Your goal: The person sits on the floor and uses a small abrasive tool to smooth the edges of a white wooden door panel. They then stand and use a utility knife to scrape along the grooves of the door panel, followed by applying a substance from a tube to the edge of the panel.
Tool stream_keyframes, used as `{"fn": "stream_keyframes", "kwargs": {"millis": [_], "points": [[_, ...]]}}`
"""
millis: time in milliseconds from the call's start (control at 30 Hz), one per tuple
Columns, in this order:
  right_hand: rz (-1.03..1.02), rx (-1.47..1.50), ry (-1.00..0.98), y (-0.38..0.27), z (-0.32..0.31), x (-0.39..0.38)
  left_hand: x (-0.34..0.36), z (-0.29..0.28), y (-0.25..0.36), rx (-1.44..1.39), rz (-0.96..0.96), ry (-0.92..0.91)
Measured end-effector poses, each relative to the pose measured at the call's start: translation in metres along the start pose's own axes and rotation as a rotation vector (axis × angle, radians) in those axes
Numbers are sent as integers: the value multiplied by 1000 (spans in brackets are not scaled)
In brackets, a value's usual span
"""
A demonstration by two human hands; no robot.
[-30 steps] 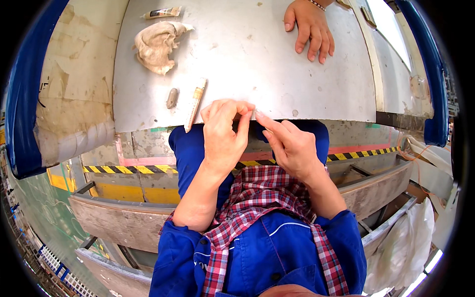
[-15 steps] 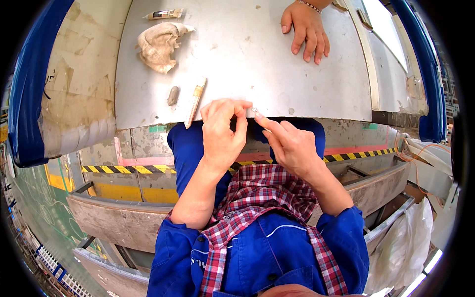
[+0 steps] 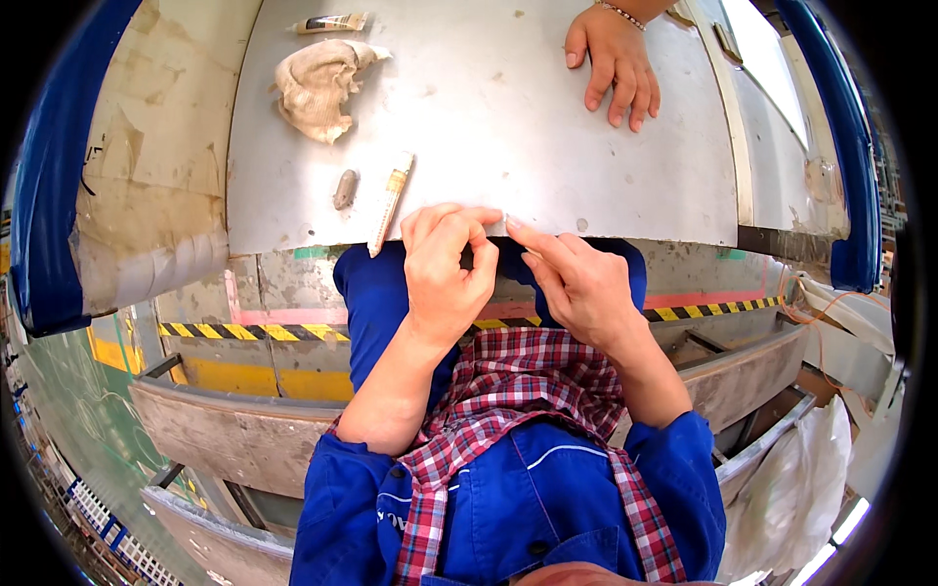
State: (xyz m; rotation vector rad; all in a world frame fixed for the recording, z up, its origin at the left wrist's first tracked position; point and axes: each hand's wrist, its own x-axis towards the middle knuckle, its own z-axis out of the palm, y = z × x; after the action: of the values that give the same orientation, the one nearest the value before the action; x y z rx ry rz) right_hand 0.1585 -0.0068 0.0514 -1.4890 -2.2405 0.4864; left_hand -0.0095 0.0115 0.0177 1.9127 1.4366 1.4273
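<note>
Over the near edge of the metal tabletop (image 3: pixel 469 166), my two hands meet at the fingertips. My left hand (image 3: pixel 445 259) is closed in a pinch, its index finger stretched to the right. From the other side my right hand (image 3: pixel 578 285) comes in, thumb and fingers also pinched. A tiny pale thing (image 3: pixel 505 224) sits between the fingertips, too small to name. Beside my left hand a slim white tube with a brownish label (image 3: pixel 391 207) lies at the table's edge. Left of that tube is a small grey oval lump (image 3: pixel 345 189).
A crumpled beige cloth (image 3: pixel 320 90) and a small squeeze tube (image 3: pixel 330 22) lie at the far left. Another person's hand (image 3: pixel 616 68) rests flat at the far right. Blue padded posts (image 3: pixel 59 186) flank the table. Wooden benches (image 3: pixel 234 435) stand on both sides of me.
My hands stay nearly in place, and their fingertips have shifted slightly around the tiny thing, which shows less now. The table's things appear a little farther right as the view shifts.
</note>
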Motion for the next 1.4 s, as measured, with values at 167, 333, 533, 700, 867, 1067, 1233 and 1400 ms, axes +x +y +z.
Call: {"fn": "stream_keyframes", "kwargs": {"millis": [167,333,533,700,867,1067,1233,1400], "points": [[30,-46,-41,-1,-1,-6,0,1,0,-9,6,-14],[3,-86,-34,0,-1,-8,0,0,1,-2,2,-21],[-30,-55,-34,3,-6,-9,1,-1,0,2,8,-13],[-68,-37,36,2,-5,-1,0,2,-1,-38,13,38],[-80,-151,-42,-1,-6,5,-2,1,-2,-14,19,40],[-34,-90,-82,2,-9,-2,-2,2,0,-10,21,29],[-24,-68,-81,2,-8,-4,-1,1,-1,2,24,39],[-9,-52,-85,2,-11,-5,-1,6,-2,-16,34,60]]}}
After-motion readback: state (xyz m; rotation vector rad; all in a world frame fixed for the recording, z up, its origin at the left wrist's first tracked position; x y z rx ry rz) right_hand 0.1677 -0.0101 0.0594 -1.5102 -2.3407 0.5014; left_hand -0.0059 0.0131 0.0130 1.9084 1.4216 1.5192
